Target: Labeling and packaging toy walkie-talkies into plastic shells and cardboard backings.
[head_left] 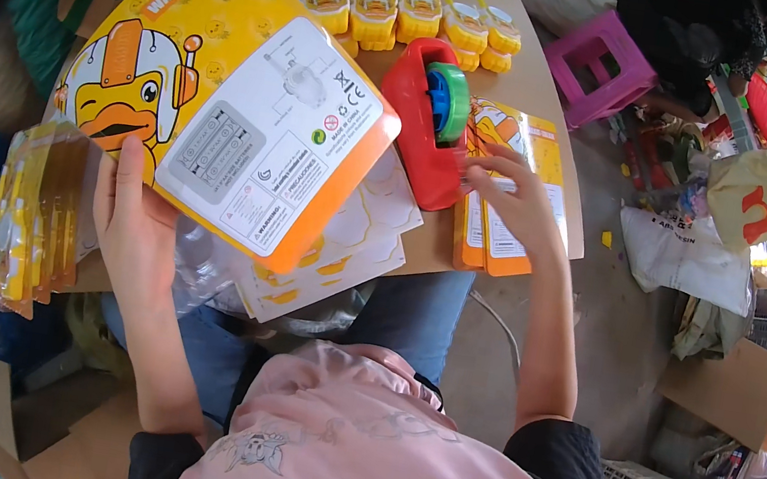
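My left hand (137,226) grips the lower left edge of a large yellow backing card (167,25), thumb on top. The card is tilted up and printed with a cartoon duck and a white panel; clear plastic shows below it. A red tape dispenser (414,109) with a green-rimmed roll (453,105) stands on the table right of the card. At its near, cutter end, my right hand (520,201) has thumb and index fingertips close together in a pinch. Whatever lies between them is too small to make out. Under that hand lie several more yellow cards (543,150).
Yellow toy handsets (419,13) with short antennas stand in a row along the table's far side. Loose printed sheets (378,209) lie beneath the held card. Packed blister cards (35,224) stand at the left. A pink stool (601,68) and white sacks (682,257) are at the right.
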The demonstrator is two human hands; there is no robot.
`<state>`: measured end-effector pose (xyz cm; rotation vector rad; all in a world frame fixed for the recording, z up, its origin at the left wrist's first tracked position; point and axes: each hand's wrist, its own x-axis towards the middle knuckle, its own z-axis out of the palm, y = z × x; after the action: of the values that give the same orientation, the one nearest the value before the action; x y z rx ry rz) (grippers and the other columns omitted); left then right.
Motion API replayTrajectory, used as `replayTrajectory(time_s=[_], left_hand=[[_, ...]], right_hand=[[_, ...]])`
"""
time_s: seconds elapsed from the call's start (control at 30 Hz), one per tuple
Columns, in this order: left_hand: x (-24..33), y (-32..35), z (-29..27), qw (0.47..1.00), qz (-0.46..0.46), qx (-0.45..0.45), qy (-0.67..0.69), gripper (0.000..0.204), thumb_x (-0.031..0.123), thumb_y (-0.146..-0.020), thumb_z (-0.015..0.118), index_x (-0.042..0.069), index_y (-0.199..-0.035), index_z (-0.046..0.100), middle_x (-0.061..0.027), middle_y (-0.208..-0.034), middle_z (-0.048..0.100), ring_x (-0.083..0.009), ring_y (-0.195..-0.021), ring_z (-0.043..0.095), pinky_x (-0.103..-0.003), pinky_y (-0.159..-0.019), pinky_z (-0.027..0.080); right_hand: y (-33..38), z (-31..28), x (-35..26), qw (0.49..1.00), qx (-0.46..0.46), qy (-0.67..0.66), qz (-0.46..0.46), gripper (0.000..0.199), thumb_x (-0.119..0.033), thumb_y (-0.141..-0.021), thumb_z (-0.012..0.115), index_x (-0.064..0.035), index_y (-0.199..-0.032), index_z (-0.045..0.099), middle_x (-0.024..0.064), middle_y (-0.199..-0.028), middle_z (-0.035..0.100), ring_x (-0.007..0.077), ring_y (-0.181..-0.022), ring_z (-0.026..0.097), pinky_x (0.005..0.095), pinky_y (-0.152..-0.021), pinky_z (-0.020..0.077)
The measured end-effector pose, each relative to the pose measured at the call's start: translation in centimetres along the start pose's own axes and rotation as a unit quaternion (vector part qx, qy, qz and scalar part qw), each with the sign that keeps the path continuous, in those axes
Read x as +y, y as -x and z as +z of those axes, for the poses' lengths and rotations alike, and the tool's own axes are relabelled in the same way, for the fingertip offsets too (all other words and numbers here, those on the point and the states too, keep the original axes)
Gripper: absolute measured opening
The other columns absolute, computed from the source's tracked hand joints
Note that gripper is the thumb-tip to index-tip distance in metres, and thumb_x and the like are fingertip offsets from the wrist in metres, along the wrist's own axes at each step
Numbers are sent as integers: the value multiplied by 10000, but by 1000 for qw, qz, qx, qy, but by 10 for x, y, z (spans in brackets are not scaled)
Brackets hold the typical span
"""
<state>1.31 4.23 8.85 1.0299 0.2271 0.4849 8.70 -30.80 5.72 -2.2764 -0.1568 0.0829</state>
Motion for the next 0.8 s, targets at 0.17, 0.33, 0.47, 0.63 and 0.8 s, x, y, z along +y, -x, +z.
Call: replayTrajectory(time_s=[0.17, 0.33, 0.47, 0.63, 0.8], left_hand=[[-5, 3, 4, 1000, -8, -4, -23, 341, 210, -945, 538, 51, -1241, 478, -84, -1200, 562, -174, -1080, 547, -335, -889, 453], [-2, 3, -1, 998, 35, 9, -42, 345, 213, -951, 528, 46, -1249, 474, -86, -1216, 553, -182, -1089, 544, -343, -899, 452], [-2, 2, 0, 999, 22, -3, -45, 364, 207, -956, 518, 35, -1270, 459, -85, -1234, 540, -183, -1108, 535, -344, -916, 443], [-2, 3, -7, 998, 37, -30, -52, 388, 194, -958, 512, 25, -1299, 433, -85, -1253, 523, -179, -1118, 520, -340, -925, 434], [-6, 10, -12, 991, 32, -102, -75, 375, 177, -964, 501, 12, -1294, 437, -88, -1238, 520, -176, -1104, 514, -337, -938, 427]], right_hand=[[9, 8, -8, 985, 128, -119, 10, 200, -222, -750, 728, -38, -828, 728, 139, -1256, 507, 230, -1157, 496, 372, -931, 406], [28, 12, -5, 963, 103, -233, 82, 171, -163, -761, 718, -6, -826, 713, 116, -1193, 546, 200, -1085, 533, 327, -892, 428], [36, 18, 4, 981, 113, -138, 77, 111, -83, -790, 674, 15, -841, 678, 95, -997, 630, 167, -875, 610, 270, -750, 484], [49, 15, 5, 982, 158, -105, 16, 69, -38, -837, 627, 19, -876, 631, 69, -813, 652, 141, -711, 646, 236, -617, 505], [41, 0, -76, 962, 113, -245, -50, 179, -43, -893, 562, -10, -1068, 565, 52, -690, 611, 54, -463, 487, 188, -411, 347]])
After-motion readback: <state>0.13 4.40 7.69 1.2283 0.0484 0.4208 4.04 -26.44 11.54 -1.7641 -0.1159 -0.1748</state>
